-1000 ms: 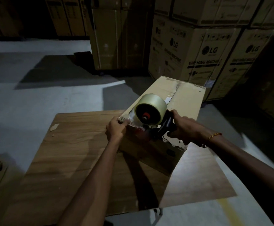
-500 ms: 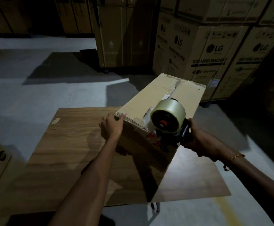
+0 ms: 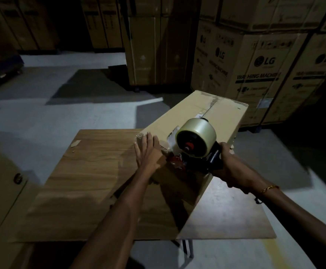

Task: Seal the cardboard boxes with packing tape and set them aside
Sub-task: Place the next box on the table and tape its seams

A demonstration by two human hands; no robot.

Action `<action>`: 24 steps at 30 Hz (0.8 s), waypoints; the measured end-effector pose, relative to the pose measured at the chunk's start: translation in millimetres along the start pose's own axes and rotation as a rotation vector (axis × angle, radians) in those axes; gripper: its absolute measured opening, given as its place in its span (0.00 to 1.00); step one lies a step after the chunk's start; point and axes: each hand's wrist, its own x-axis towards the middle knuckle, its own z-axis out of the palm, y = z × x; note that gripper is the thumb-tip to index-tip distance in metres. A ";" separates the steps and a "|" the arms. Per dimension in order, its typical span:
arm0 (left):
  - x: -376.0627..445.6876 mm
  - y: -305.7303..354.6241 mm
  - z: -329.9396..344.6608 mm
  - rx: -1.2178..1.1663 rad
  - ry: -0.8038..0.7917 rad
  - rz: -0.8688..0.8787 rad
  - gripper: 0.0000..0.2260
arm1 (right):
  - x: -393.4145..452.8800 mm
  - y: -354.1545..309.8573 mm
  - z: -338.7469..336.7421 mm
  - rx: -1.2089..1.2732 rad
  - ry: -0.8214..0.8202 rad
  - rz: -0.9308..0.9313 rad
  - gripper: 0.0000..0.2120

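wooden table point(image 3: 92, 171); left hand point(image 3: 148, 152) flat on box point(image 3: 212, 115)

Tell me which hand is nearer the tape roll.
Right. The right hand grips the dispenser handle just below the tape roll; the left hand lies flat on the box edge, farther left.

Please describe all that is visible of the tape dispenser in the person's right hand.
The tape dispenser is a hand-held gun with a black frame and a red part at its front. It carries a thick roll of pale, clear-looking tape on a dark hub with a red centre. The right hand grips its black handle. Its front rests at the near top edge of the cardboard box, beside the flat left hand.
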 end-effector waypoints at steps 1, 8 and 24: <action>0.1 0.9 -2.3 -0.015 -0.008 -0.009 0.40 | 0.0 -1.5 -0.7 -0.030 -0.007 -0.011 0.25; -0.1 3.7 -9.0 -0.076 -0.050 -0.049 0.39 | -12.6 -11.8 -18.6 -0.109 -0.062 -0.026 0.29; -2.2 10.2 -12.2 -0.118 -0.050 -0.070 0.49 | -60.6 39.2 -45.4 0.056 -0.098 0.099 0.34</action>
